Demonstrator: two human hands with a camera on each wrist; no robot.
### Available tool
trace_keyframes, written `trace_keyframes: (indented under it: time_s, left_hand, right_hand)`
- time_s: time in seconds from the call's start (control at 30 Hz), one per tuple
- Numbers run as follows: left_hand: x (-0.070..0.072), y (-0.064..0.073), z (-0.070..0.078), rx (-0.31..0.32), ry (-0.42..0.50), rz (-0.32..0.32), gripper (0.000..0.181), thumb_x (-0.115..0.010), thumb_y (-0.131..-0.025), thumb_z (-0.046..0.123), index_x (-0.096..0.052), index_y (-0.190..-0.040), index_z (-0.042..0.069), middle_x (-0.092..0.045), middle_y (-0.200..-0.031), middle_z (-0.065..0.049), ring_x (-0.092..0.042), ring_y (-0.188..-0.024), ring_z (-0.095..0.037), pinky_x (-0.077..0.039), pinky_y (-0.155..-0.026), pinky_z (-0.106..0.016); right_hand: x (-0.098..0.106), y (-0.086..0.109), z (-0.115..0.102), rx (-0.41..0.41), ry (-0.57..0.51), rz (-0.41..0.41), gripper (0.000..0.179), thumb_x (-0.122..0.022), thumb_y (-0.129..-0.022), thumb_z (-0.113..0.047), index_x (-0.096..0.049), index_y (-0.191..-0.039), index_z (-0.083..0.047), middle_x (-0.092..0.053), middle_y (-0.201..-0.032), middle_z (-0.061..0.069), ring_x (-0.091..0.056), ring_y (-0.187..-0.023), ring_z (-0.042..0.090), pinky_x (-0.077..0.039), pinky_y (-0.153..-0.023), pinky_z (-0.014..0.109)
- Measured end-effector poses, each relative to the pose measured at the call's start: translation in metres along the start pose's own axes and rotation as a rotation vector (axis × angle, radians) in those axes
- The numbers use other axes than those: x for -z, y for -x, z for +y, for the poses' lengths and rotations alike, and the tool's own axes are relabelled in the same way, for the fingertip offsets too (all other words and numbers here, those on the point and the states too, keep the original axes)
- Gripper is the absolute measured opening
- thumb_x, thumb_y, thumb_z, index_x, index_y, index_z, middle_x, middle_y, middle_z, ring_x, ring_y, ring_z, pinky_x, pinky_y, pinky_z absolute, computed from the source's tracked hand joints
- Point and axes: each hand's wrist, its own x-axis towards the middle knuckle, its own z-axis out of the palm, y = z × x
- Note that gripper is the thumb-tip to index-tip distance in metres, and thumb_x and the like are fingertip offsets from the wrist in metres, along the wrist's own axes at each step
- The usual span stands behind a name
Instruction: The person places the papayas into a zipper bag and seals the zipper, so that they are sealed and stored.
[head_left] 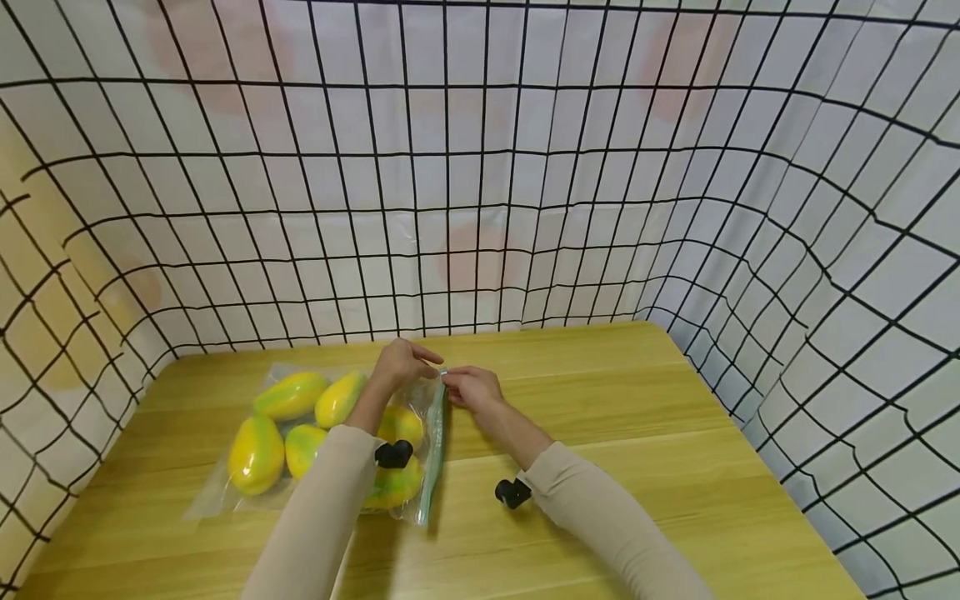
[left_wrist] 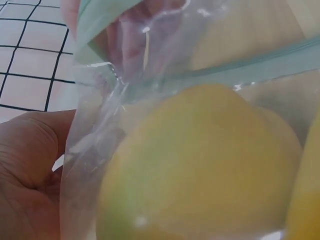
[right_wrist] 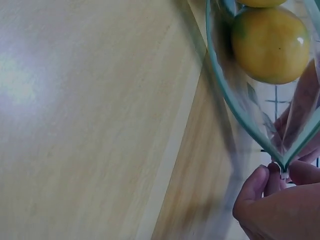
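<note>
A clear zip bag (head_left: 354, 442) with a pale green zip strip (head_left: 435, 442) lies on the table, filled with several yellow-green mangoes (head_left: 257, 455). Its strip runs along the right side, and the mouth gapes into a V in the right wrist view. At the far end of that strip, my right hand (head_left: 477, 390) pinches the corner by a small white slider (right_wrist: 284, 175). Opposite it, my left hand (head_left: 399, 364) holds the bag's far edge near the same corner. The left wrist view has a mango (left_wrist: 200, 165) in front, with the left hand (left_wrist: 27, 170) partly behind the plastic.
The wooden table (head_left: 600, 400) is bordered at the back and sides by a black wire grid (head_left: 465, 204) with pale cloth behind it. A black wrist camera (head_left: 394, 454) sits on the left sleeve, another camera (head_left: 513, 493) on the right.
</note>
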Motion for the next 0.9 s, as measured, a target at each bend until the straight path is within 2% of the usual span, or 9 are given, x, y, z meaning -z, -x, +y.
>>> trace_keyframes:
  time_s: [0.07, 0.27, 0.33, 0.6, 0.8, 0.9]
  left_hand:
    - [0.000, 0.000, 0.000, -0.004, 0.000, -0.001, 0.018, -0.077, -0.089, 0.016, -0.082, -0.107, 0.013, -0.072, -0.122, -0.013, -0.065, -0.113, -0.031, -0.057, -0.086, -0.037]
    - [0.004, 0.000, 0.000, 0.003, 0.025, 0.001, 0.014, -0.076, -0.089, 0.013, -0.083, -0.102, 0.013, -0.077, -0.108, -0.011, -0.068, -0.098, -0.025, -0.052, -0.069, -0.026]
    - [0.005, 0.000, 0.001, -0.001, 0.027, 0.000, 0.014, -0.076, -0.089, 0.013, -0.083, -0.102, 0.013, -0.076, -0.109, -0.011, -0.067, -0.099, -0.025, -0.051, -0.070, -0.026]
    - [0.009, 0.000, 0.000, 0.008, 0.015, -0.010, 0.016, -0.075, -0.089, 0.013, -0.083, -0.103, 0.015, -0.068, -0.132, -0.014, -0.061, -0.120, -0.031, -0.054, -0.086, -0.036]
    - [0.010, 0.000, 0.001, 0.016, 0.031, -0.012, 0.016, -0.075, -0.089, 0.013, -0.083, -0.103, 0.015, -0.069, -0.130, -0.013, -0.062, -0.115, -0.029, -0.052, -0.078, -0.030]
    - [0.012, 0.000, 0.002, 0.015, 0.026, -0.011, 0.016, -0.074, -0.089, 0.012, -0.083, -0.102, 0.015, -0.070, -0.129, -0.011, -0.062, -0.110, -0.026, -0.048, -0.074, -0.028]
  right_hand:
    - [0.000, 0.000, 0.000, 0.006, 0.006, 0.001, 0.031, -0.071, -0.093, -0.011, -0.071, -0.120, 0.002, -0.072, -0.100, 0.008, -0.066, -0.081, 0.015, -0.060, -0.077, 0.028]
    - [-0.002, 0.000, -0.003, 0.036, 0.018, 0.011, 0.028, -0.070, -0.093, -0.010, -0.072, -0.117, 0.002, -0.071, -0.093, 0.006, -0.065, -0.077, 0.015, -0.059, -0.075, 0.030]
    - [-0.003, 0.000, -0.005, 0.049, 0.023, 0.016, 0.027, -0.071, -0.093, -0.010, -0.073, -0.117, 0.002, -0.072, -0.092, 0.007, -0.064, -0.074, 0.014, -0.059, -0.075, 0.031]
    - [-0.005, -0.002, -0.006, 0.059, 0.035, 0.012, 0.024, -0.071, -0.092, -0.010, -0.074, -0.114, 0.000, -0.073, -0.098, 0.010, -0.065, -0.075, 0.015, -0.059, -0.074, 0.031]
    - [-0.004, 0.000, -0.007, 0.089, 0.041, 0.020, 0.019, -0.070, -0.092, -0.009, -0.076, -0.107, 0.001, -0.072, -0.088, 0.007, -0.065, -0.073, 0.015, -0.058, -0.069, 0.028]
    - [-0.005, 0.002, -0.009, 0.099, 0.047, 0.020, 0.018, -0.069, -0.092, -0.008, -0.076, -0.107, 0.001, -0.072, -0.087, 0.007, -0.066, -0.075, 0.015, -0.059, -0.071, 0.028]
